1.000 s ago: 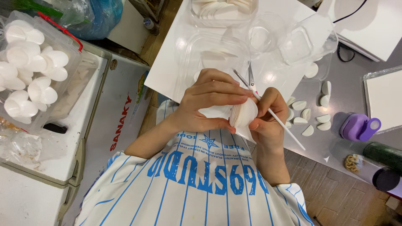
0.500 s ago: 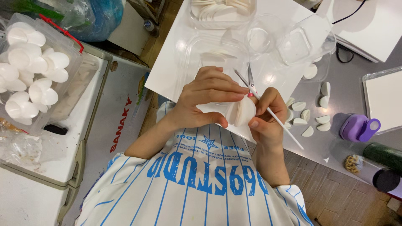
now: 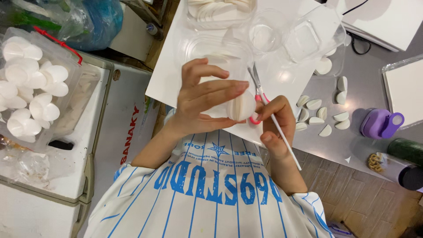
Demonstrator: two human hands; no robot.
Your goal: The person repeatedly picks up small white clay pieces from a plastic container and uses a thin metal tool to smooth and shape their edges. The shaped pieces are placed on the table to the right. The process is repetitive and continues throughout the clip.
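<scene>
Left hand (image 3: 207,103) curled, pinching a white disc (image 3: 241,105); right hand (image 3: 273,125) closed around scissors (image 3: 257,90) and stick (image 3: 284,139) — scissor handles mostly hidden.

disc (image 3: 241,105) pinched between left hand (image 3: 207,103) and right hand (image 3: 275,125), scissors (image 3: 257,90) just right of it, cut pieces (image 3: 319,112) further right, tub (image 3: 33,83) far left

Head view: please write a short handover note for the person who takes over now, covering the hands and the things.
Left hand: holds a thin white round disc by its edge.
Right hand: holds small pink-handled scissors and a thin white stick.
Done: white half-round pieces lie on the grey table.
Left: flat white discs in the clear plastic tray.
</scene>
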